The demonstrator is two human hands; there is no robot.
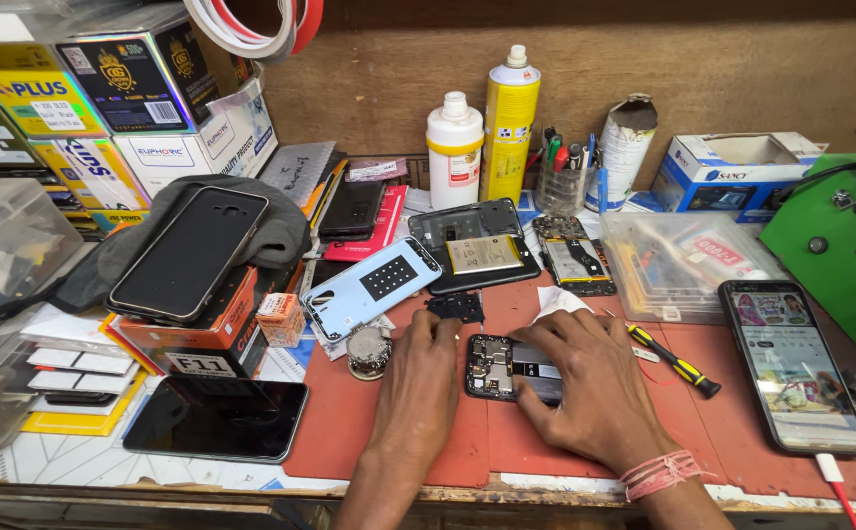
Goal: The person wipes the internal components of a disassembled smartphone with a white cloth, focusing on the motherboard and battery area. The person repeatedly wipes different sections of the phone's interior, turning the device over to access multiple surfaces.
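Observation:
An opened phone point(494, 365) with its circuit board and battery showing lies on a red mat point(349, 422). My left hand point(418, 378) rests flat on the mat with its fingertips beside the phone's left end. My right hand point(585, 378) covers the phone's right half and presses on it, thumb along the near edge. A small black plastic cover point(455, 307) lies just beyond my left hand. A white tissue point(557, 300) pokes out behind my right hand. A yellow and black screwdriver point(673, 361) lies to the right of that hand.
A lit phone point(793, 365) on a red cable sits at the right. A light blue back cover point(369, 287), two more opened phones point(472, 247), bottles point(454, 147), a pen cup point(560, 177), a clear tray point(678, 260) and stacked boxes point(124, 98) crowd the back. A dark phone point(217, 417) lies front left.

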